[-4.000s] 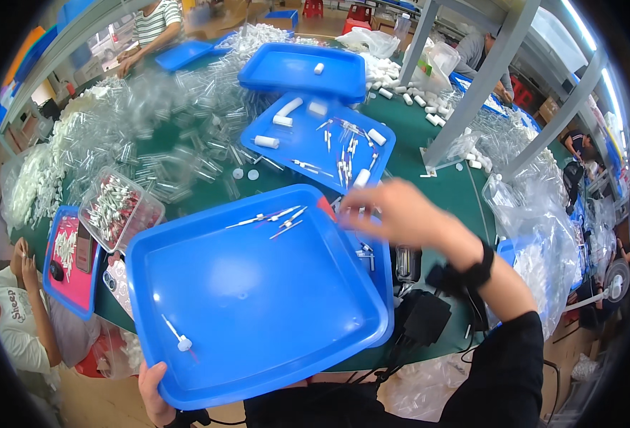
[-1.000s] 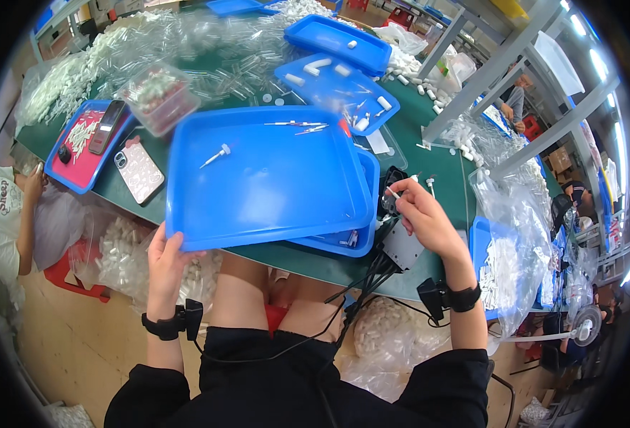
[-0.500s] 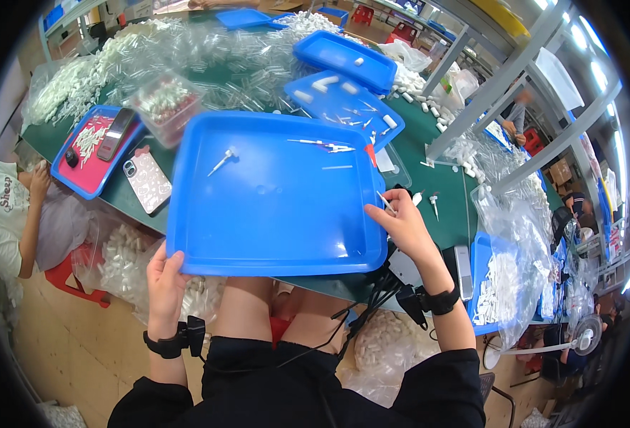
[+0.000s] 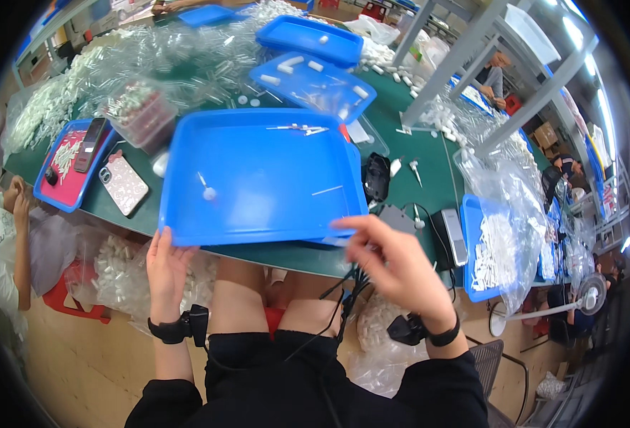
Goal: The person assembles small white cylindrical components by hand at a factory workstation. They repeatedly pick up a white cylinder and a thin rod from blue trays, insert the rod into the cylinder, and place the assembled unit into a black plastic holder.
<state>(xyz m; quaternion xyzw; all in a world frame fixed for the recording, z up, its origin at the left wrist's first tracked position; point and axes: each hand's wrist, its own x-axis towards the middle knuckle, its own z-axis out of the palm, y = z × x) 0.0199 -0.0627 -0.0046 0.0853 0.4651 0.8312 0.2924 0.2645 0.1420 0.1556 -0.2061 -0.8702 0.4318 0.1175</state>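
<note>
My left hand point(image 4: 168, 272) is closed on the near left corner of a large blue tray point(image 4: 251, 233), thumb on the rim. My right hand point(image 4: 393, 260) is beside the tray's near right corner, index finger stretched out and thumb apart; motion smears the fingertips, and I see nothing held in them. On the tray's left side lies a small piece with a round white head and thin stem point(image 4: 208, 191). Several slim white pieces point(image 4: 300, 129) lie together at its far side. A thin white stick point(image 4: 328, 190) rests toward the right.
A patterned phone point(image 4: 124, 187) and a clear tub point(image 4: 140, 118) stand left of the tray. Behind is a blue tray with white cylinders point(image 4: 308, 85). A black object point(image 4: 377, 178), a grey device point(image 4: 450, 239) and a metal post point(image 4: 443, 64) are on the right. Another person point(image 4: 4, 242) sits left.
My right hand has moved from the tray's right edge to its near right corner, and the white stick it pinched no longer shows there. The round-headed piece has shifted nearer and turned.
</note>
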